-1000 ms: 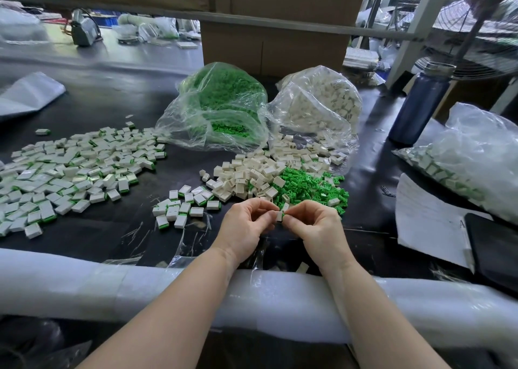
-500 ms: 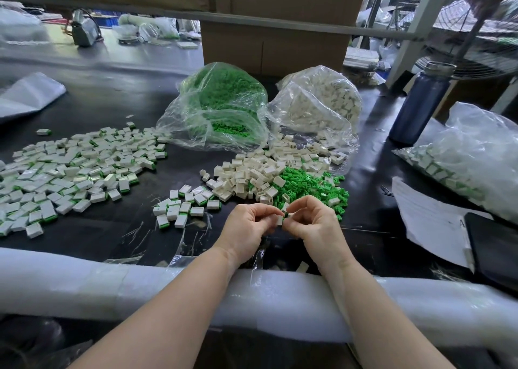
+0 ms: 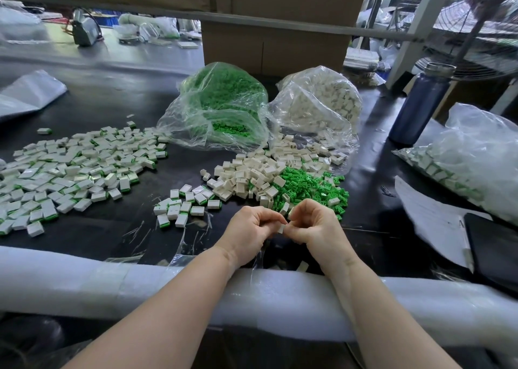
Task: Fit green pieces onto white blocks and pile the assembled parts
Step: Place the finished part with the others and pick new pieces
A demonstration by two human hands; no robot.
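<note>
**Two hands meet over one small block**

Near the padded front edge of the black tabletop [image 3: 117, 108], the left hand [image 3: 246, 232] and the right hand [image 3: 315, 228] are brought together, knuckles up, each with curled fingers pinching the same white block [image 3: 281, 229] between them. Only a corner of that block shows, so whether a green piece is already seated in it cannot be told. Working this low and close lets both forearms rest on the white foam roll [image 3: 84, 284], which steadies a fiddly press fit (my reading, not something shown).

Supplies sit just beyond the fingertips, presumably for short reaches: a heap of loose white blocks [image 3: 252, 172] touching a heap of loose green pieces [image 3: 308, 183] on its right. Behind them stand the two sources, a clear bag of green pieces [image 3: 221, 108] and a clear bag of white blocks [image 3: 319, 102], mouths spilling toward the person.

Finished parts go to the left side. A small cluster of assembled parts [image 3: 185, 206], white with a green edge, lies just left of the hands, and a far larger spread of assembled parts [image 3: 75, 169] covers the tabletop well apart to the left. Judging by that spread, the job is well along, though both bags look nearly full.

At right stand a dark blue bottle [image 3: 417, 105], another bag of parts [image 3: 471, 161] and some papers [image 3: 431, 217].
</note>
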